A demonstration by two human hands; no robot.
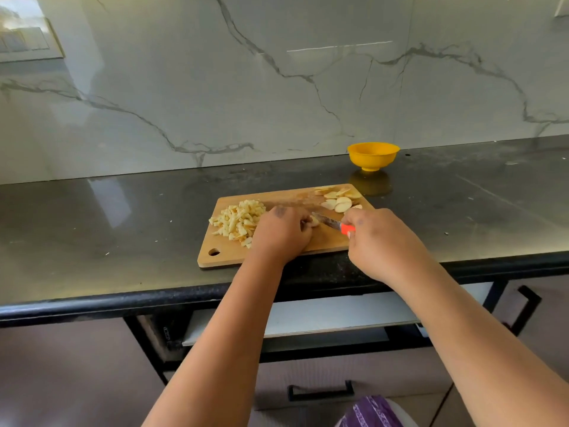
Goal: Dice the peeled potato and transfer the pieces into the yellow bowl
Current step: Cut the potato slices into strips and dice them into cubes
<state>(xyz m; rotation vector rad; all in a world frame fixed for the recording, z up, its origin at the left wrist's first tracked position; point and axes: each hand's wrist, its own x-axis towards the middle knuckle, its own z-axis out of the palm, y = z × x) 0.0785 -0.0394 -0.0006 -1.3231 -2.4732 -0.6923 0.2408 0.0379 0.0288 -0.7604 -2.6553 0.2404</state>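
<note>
Both hands (281,231) beside diced potato (238,220), board-top.

White veined marble wall (277,87) rises behind a glossy dark counter (92,217).

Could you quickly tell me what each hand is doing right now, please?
Left hand: fingers curled, holding a potato piece on the cutting board.
Right hand: gripping the knife by its orange handle.
</note>
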